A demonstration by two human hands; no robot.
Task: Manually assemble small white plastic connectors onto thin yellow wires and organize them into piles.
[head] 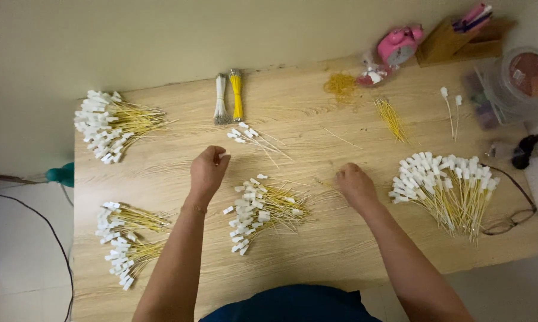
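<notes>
My left hand hovers over the wooden table with its fingers curled together, close to a small bunch of white-tagged yellow wires; whether it pinches a wire I cannot tell. My right hand rests knuckles-up on the table, fingers closed, at the right end of the middle pile of tagged wires. Nothing clearly shows inside it.
More tagged-wire piles lie at the far left, near left and right. Bundled white and yellow wires, loose yellow wires, a pink clock, a wooden holder, a clear jar and glasses stand around.
</notes>
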